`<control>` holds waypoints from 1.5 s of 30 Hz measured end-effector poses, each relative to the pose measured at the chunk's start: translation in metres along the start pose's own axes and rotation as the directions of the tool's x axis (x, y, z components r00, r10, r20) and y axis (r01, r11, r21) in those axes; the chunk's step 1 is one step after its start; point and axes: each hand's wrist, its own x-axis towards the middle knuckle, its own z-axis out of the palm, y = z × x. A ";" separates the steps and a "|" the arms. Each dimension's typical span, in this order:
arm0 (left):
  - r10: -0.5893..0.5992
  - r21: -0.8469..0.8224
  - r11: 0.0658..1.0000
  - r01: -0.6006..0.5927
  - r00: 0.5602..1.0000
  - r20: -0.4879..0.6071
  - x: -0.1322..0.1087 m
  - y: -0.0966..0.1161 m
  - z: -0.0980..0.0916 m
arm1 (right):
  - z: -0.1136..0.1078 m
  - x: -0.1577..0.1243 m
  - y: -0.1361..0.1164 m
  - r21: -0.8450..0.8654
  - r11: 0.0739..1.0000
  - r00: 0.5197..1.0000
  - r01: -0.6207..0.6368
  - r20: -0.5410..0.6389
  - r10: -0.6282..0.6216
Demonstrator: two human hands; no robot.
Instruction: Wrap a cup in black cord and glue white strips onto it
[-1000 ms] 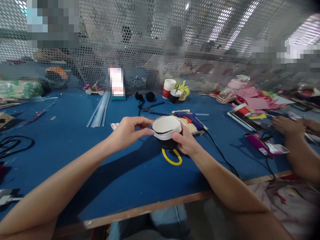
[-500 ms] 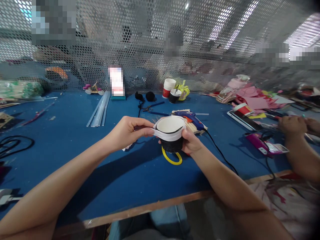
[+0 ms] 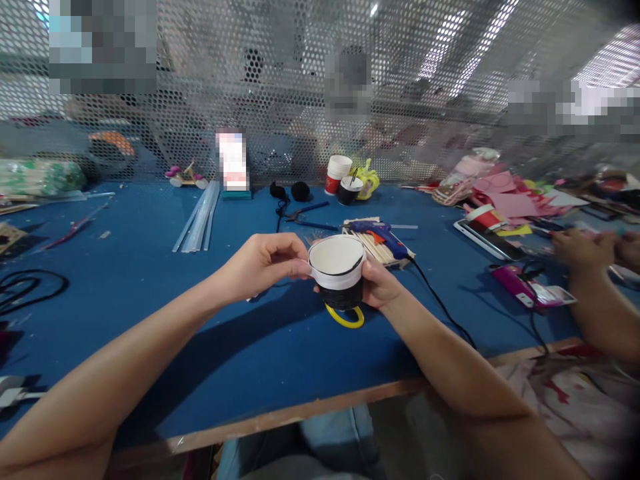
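Note:
Above the blue table (image 3: pixel 150 320) I hold a black paper cup (image 3: pixel 340 273) with a white inside. A white strip (image 3: pixel 331 276) runs around its upper rim. My left hand (image 3: pixel 260 263) pinches the strip against the cup's left side. My right hand (image 3: pixel 380 283) grips the cup from the right, fingers wrapped round it. A yellow ring (image 3: pixel 345 317) lies on the table just below the cup.
A blue glue gun (image 3: pixel 383 235) rests on wooden sticks behind the cup, its black cord trailing right. Clear glue sticks (image 3: pixel 197 223), scissors (image 3: pixel 303 215), two cups (image 3: pixel 343 180) and pink paper scraps (image 3: pixel 495 193) lie further back. Another person's hands (image 3: pixel 590 250) work at the right. Perforated metal screen behind.
The loose white strip has been drawn in and now lies snug around the cup's rim. My left hand has moved right, closer to the cup.

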 end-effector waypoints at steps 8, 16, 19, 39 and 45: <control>0.029 0.089 0.995 -0.037 0.996 0.088 -0.002 0.003 -0.001 | -0.004 0.001 0.004 -0.049 0.997 0.998 -0.063 0.022 0.064; 0.080 0.454 0.891 -0.029 0.992 -0.094 0.002 -0.003 -0.004 | -0.007 0.012 0.012 -0.562 0.816 0.964 0.134 -0.117 -0.239; 0.179 0.614 0.783 -0.099 0.981 -0.071 0.005 -0.010 -0.004 | -0.006 0.014 0.019 -0.697 0.709 0.951 0.107 -0.138 -0.278; -0.037 0.606 0.788 0.109 0.991 -0.130 0.008 -0.037 -0.011 | -0.013 0.042 0.038 -0.888 0.456 0.955 -0.052 -0.178 -0.237; -0.094 0.250 0.958 0.142 0.976 -0.196 -0.002 -0.041 0.003 | -0.018 0.044 0.040 -0.894 0.443 0.953 -0.059 -0.182 -0.241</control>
